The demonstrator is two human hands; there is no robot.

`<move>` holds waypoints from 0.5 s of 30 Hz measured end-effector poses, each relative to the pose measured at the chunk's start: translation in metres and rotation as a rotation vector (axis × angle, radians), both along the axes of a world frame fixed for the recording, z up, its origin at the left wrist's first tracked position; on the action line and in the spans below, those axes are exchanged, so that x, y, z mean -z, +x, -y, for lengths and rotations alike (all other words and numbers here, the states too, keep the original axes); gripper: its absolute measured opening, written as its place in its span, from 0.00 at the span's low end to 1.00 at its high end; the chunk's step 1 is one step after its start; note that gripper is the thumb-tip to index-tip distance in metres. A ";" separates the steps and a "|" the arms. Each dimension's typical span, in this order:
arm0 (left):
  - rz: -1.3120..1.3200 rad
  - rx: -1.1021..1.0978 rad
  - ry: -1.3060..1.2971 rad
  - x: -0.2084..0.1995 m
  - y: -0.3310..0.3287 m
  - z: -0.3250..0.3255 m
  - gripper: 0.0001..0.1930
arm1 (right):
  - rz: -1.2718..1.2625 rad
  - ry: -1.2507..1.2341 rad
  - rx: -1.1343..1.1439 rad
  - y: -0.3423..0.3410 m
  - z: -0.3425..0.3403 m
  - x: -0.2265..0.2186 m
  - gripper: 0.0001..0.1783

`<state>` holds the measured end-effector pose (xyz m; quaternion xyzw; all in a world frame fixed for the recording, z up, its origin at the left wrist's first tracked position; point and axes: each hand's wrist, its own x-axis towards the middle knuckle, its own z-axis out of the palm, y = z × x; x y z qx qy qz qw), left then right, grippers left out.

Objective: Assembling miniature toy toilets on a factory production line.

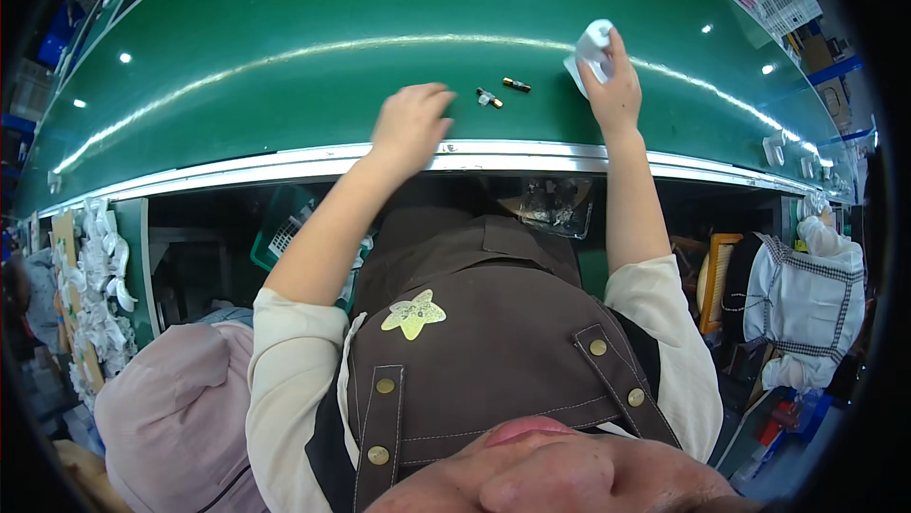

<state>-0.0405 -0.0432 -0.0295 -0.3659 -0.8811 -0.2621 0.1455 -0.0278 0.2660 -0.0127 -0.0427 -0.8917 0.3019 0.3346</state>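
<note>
My right hand [616, 95] grips a white roll [598, 36] above the green tabletop, thumb on one side and fingers on the other. A pale flap hangs from the roll toward the left; its material is hard to tell. Left of that hand lie two small dark cylinders with copper-coloured ends. One cylinder [516, 85] is bare; the other cylinder [495, 102] has a small whitish piece [483, 97] across it. My left hand [410, 122] hovers near the table's front edge, left of the cylinders. Its fingers are bent and slightly blurred, apart from the thumb, with nothing visible between them.
A metal strip [332, 160] edges the green table [361, 0] along its front. Beneath it are a green basket [275, 228] and a clear tray [560, 209]. White cloth items [807, 299] stand at the right. A person in a pink hood [176, 409] is close at the left.
</note>
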 end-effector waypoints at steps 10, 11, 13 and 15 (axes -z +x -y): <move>-0.222 0.128 0.036 -0.007 -0.016 -0.108 0.04 | -0.313 0.256 -0.015 0.043 0.002 0.017 0.33; -0.346 0.118 0.152 -0.007 -0.013 -0.116 0.05 | -0.326 0.242 -0.013 0.050 0.014 0.018 0.33; -0.345 0.107 0.177 0.012 -0.019 -0.139 0.04 | -0.262 0.419 0.001 0.059 0.023 0.009 0.31; -0.265 0.093 0.058 0.034 -0.023 -0.148 0.04 | -0.307 0.365 -0.038 0.058 0.019 0.015 0.30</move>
